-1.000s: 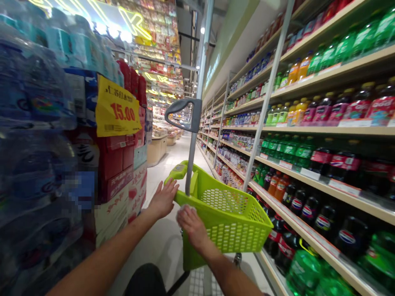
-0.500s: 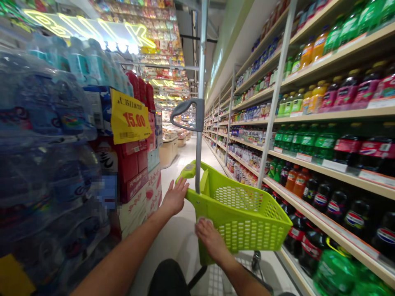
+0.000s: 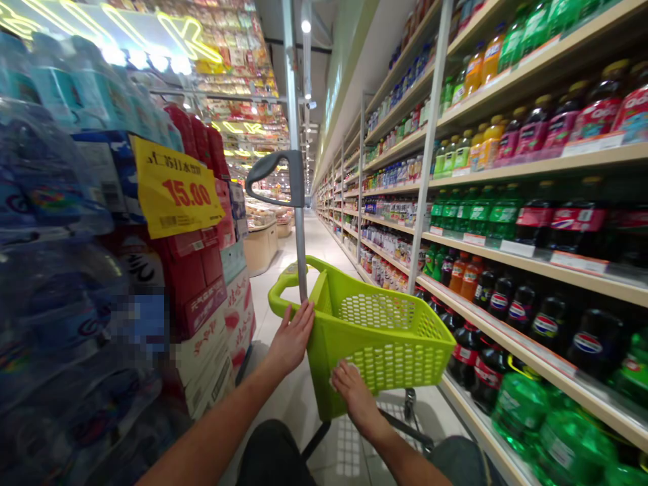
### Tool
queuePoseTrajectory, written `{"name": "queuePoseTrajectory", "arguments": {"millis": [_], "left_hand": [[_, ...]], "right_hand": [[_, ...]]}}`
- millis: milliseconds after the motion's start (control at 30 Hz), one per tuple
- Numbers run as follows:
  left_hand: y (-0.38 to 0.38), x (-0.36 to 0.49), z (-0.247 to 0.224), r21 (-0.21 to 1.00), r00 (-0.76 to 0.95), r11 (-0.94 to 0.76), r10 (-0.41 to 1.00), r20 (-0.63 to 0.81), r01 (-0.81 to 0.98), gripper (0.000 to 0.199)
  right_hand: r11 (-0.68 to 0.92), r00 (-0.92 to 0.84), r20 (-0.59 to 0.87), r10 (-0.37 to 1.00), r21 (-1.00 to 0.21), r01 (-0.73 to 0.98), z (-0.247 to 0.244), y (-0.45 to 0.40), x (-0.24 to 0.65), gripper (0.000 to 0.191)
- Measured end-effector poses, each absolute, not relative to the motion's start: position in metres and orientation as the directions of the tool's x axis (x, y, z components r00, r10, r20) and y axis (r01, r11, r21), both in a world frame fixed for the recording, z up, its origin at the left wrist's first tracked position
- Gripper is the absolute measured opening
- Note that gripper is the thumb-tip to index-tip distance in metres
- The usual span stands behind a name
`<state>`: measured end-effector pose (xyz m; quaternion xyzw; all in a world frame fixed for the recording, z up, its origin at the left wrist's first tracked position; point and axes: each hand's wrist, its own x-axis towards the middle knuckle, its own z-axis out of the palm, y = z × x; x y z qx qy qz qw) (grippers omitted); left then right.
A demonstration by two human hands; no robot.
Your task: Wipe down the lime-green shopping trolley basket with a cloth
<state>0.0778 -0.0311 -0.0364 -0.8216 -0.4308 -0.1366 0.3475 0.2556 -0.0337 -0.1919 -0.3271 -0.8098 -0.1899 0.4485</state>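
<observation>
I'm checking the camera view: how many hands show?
2: left hand at the upper corner of the green basket; right hand lower, at its side, holding something whitish.

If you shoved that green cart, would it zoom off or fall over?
The cart would probably roll, since what looks like a wheel shows underneath. It may be light for its size, because its sides are full of holes. It might wobble or tip if shoved up high, since the pole rises far above the basket part.

A shopping trolley [image 3: 324, 364] stands between stacked drink cartons [image 3: 198, 270], left, and bottle shelves [image 3: 506, 171], right. Display counters [image 3: 262, 246] lie beyond the cartons.
</observation>
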Motion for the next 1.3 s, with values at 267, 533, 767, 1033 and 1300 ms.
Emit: {"name": "queuePoseTrajectory", "arguments": {"millis": [267,533,767,1033,1300], "left_hand": [[-0.035,0.108,-0.053,-0.422,0.59,-0.431,0.7,0.402,0.798,0.053],[-0.029,0.124,-0.06,-0.438,0.635,-0.481,0.694,0.339,0.759,0.059],[-0.027,0.157,-0.064,-0.434,0.654,-0.515,0.704,0.277,0.739,0.057],[-0.023,0.191,-0.07,-0.431,0.702,-0.573,0.669,0.246,0.697,0.059],[-0.026,0.205,-0.071,-0.442,0.735,-0.612,0.65,0.19,0.656,0.06]], "right_hand": [[0.641,-0.317,0.878,0.359,0.015,0.768,-0.126,-0.016,0.273,0.037],[0.59,-0.326,0.845,0.424,0.016,0.808,-0.184,-0.036,0.323,0.037],[0.5,-0.263,0.828,0.495,-0.025,0.865,-0.197,-0.037,0.352,0.04],[0.433,-0.128,0.872,0.472,-0.103,0.896,-0.167,-0.035,0.37,0.047],[0.428,-0.156,0.818,0.554,-0.119,0.896,-0.234,-0.046,0.402,0.043]]}}
